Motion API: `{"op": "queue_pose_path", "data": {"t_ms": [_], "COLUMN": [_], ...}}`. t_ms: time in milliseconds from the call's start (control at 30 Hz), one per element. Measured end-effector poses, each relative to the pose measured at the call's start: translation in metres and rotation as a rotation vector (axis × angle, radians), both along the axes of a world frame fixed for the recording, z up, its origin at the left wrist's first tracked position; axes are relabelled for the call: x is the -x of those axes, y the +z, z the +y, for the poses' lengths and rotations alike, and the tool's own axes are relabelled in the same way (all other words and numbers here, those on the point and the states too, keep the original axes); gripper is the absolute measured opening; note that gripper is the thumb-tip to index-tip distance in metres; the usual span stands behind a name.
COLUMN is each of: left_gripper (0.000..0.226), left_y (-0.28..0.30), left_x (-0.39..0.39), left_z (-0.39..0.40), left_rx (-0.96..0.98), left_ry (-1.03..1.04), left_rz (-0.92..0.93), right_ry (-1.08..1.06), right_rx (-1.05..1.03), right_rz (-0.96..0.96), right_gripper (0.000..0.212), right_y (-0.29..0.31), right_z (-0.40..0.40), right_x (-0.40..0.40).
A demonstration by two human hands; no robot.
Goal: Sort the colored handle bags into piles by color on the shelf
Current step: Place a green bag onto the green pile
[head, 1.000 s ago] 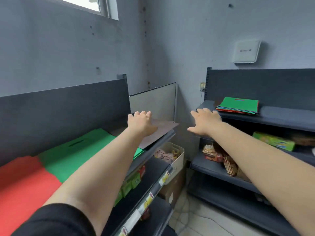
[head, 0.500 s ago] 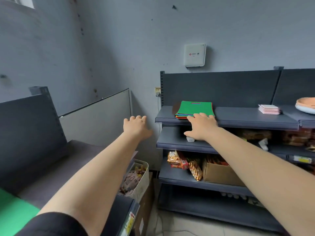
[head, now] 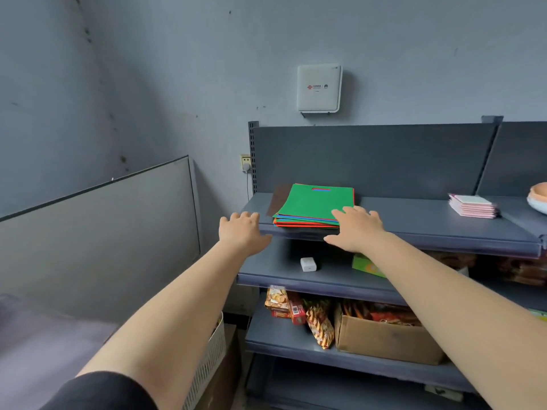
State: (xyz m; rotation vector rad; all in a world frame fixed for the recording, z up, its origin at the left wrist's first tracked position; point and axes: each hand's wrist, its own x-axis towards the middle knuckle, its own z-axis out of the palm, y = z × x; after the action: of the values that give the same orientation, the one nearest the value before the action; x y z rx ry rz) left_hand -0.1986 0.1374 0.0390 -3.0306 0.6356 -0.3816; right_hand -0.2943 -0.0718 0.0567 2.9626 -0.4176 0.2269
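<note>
**Reaching Toward the Bag Stack on the Top Shelf**

Stretching forward from the bottom of the frame, both bare arms extend toward a dark grey shelf [head: 414, 223] unit against the wall. The stack of handle bags [head: 313, 207] lies flat at the left end of the top shelf, a green bag uppermost with its cut-out handle toward the back panel; blue, red and orange edges show beneath it along the front.

The right hand [head: 356, 229] is spread, fingers straight and released, its fingertips over the front right corner of the stack; whether they actually touch the green bag I cannot tell. The left hand [head: 241, 232] is also released, fingers relaxed and grasping nothing, just beside the shelf's left front corner and apart from the stack.

Farther right on the same shelf sits a small pile of pink packets [head: 472, 205]. On the shelf below lies a white charger block [head: 307, 264], and lower still a cardboard box [head: 384, 340] stands beside snack packets [head: 318, 321]. A white wall box [head: 319, 88] hangs above the unit.
</note>
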Motion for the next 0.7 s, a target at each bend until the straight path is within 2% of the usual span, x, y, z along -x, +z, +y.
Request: {"op": "queue_pose_path", "data": {"t_ms": [533,700], "left_gripper": [0.058,0.057], "left_y": [-0.046,-0.063], "left_x": [-0.123,-0.175], "left_z": [-0.132,-0.164], "left_rx": [0.083,0.129], "left_ry": [-0.038,-0.054], "left_rz": [0.092,0.159], "right_ry": [-0.028,-0.085], "right_rx": [-0.13,-0.283], "right_rz": [0.033,0.036], "right_gripper": [0.062,0.062], "right_y": [-0.045,-0.059], "right_z": [-0.134,-0.163], "right_x": [-0.119,-0.161]}}
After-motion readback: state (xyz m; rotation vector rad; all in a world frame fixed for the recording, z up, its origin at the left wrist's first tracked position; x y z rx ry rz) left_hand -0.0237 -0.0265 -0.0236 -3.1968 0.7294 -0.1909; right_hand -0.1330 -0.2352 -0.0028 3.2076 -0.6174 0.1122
